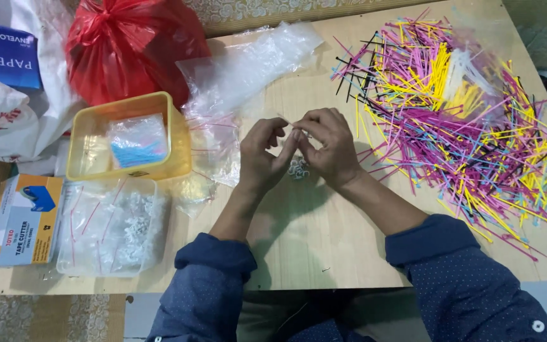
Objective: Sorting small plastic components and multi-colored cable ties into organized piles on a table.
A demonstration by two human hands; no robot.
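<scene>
My left hand point(264, 155) and my right hand point(327, 145) meet above the middle of a wooden board point(311, 240), fingertips pinched together on a thin pale cable tie point(289, 123). A small heap of white clips point(297, 168) lies on the board just under my hands. To the right spreads a big pile of pink, yellow, blue and black cable ties point(463, 126). Both arms wear dark blue dotted sleeves.
A yellow plastic tub point(96, 166) with a bagged blue bundle stands at the left. Below it sits a clear container of white clips point(112, 228) and a tape cutter box point(23, 218). Clear plastic bags point(242, 69) and a red bag point(131, 44) lie behind.
</scene>
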